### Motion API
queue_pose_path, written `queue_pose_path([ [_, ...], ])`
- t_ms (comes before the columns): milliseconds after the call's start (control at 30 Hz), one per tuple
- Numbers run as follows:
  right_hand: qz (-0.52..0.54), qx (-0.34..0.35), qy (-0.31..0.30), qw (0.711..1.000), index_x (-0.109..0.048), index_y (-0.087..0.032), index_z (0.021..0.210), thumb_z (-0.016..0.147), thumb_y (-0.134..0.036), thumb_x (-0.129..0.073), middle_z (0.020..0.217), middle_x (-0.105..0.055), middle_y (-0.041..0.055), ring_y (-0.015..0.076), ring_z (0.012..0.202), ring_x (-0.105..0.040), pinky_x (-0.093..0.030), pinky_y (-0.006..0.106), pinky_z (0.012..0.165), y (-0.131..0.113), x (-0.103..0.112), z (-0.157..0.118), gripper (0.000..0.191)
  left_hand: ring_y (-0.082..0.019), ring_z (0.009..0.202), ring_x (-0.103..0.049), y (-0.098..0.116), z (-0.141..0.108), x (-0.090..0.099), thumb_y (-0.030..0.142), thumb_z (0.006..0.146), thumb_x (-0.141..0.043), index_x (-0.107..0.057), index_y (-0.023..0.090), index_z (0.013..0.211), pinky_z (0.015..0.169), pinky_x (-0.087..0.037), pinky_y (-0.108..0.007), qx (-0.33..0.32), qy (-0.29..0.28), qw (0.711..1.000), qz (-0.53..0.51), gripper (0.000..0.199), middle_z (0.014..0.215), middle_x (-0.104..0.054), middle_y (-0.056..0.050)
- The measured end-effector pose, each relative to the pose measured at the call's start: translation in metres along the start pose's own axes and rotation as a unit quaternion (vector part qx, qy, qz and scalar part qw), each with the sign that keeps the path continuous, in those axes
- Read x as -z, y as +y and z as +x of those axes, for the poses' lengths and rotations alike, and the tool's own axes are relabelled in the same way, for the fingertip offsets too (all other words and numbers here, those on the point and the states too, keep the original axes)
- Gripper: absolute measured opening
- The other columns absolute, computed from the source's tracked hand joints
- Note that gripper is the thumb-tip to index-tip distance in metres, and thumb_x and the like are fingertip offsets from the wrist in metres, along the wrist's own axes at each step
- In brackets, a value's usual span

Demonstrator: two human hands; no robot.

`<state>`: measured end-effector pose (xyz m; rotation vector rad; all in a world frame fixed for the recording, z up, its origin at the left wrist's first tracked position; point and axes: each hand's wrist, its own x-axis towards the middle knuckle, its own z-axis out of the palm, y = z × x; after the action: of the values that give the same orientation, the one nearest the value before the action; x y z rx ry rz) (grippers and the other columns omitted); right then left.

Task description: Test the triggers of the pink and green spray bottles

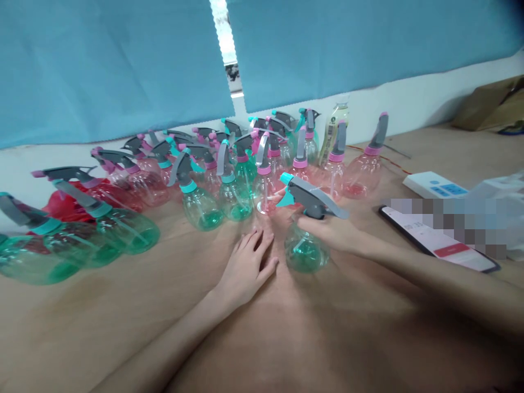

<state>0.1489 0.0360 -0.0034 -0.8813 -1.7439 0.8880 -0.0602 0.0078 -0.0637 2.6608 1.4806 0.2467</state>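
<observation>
My right hand (327, 229) is wrapped round the neck of a green spray bottle (308, 254) with a grey and turquoise trigger head, standing upright in front of the others. My left hand (248, 265) lies on the wooden table (229, 344) to the left of that bottle, fingers spread and holding nothing. Just beyond my hands stand a green bottle (236, 203) and a clear pink-collared bottle (265, 191). Several more green and pink bottles crowd behind them, and a row of green bottles (126, 229) reaches to the left edge.
At the right lie a phone (434, 240), a white box with a blue panel (436, 185) and clear plastic. A labelled drink bottle (333, 134) stands at the back. Red plastic (67, 203) lies among the left bottles; a cardboard box (487, 106) sits far right.
</observation>
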Motion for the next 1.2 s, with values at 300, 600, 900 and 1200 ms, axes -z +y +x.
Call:
queue_pose_path([
  [300,0.028,0.013,0.003,1.000,-0.054,-0.023,0.087,0.070,-0.014,-0.050,0.080,-0.058,-0.0034,0.0112,0.061,-0.049,-0.042,0.026,0.058,-0.001,-0.001,0.003,0.019,-0.035,0.139,-0.041,0.000,-0.001,0.000,0.038,0.097,-0.046,-0.048,0.016,0.140,0.110,-0.037,-0.057,-0.005,0.024,1.000,-0.016,0.048,0.148,-0.046,-0.018],
  [600,0.072,0.022,0.000,0.997,-0.050,-0.023,0.075,0.071,-0.013,-0.051,0.078,-0.060,-0.0022,0.0130,0.069,-0.056,-0.046,0.028,0.064,-0.006,0.000,0.003,0.010,-0.034,0.141,-0.038,-0.004,-0.001,-0.004,0.039,0.097,-0.045,-0.046,0.016,0.142,0.112,-0.035,-0.056,-0.007,0.019,1.000,-0.010,0.050,0.150,-0.045,-0.018],
  [900,0.035,0.023,0.005,0.999,-0.060,-0.023,0.082,0.073,-0.016,-0.052,0.079,-0.063,-0.0008,0.0169,0.073,-0.060,-0.048,0.031,0.067,0.007,0.001,0.000,0.014,-0.034,0.141,-0.037,-0.004,-0.001,-0.003,0.039,0.098,-0.045,-0.046,0.016,0.142,0.113,-0.034,-0.056,-0.001,0.007,1.000,-0.006,0.050,0.151,-0.043,-0.018],
  [1200,0.019,0.026,0.014,0.999,-0.062,-0.023,0.100,0.072,-0.016,-0.051,0.068,-0.054,-0.0047,0.0123,0.057,-0.045,-0.040,0.027,0.055,0.005,-0.001,-0.001,0.031,-0.035,0.139,-0.040,-0.003,-0.002,-0.003,0.039,0.096,-0.047,-0.048,0.017,0.139,0.112,-0.036,-0.057,-0.002,0.021,1.000,-0.022,0.048,0.149,-0.046,-0.016],
])
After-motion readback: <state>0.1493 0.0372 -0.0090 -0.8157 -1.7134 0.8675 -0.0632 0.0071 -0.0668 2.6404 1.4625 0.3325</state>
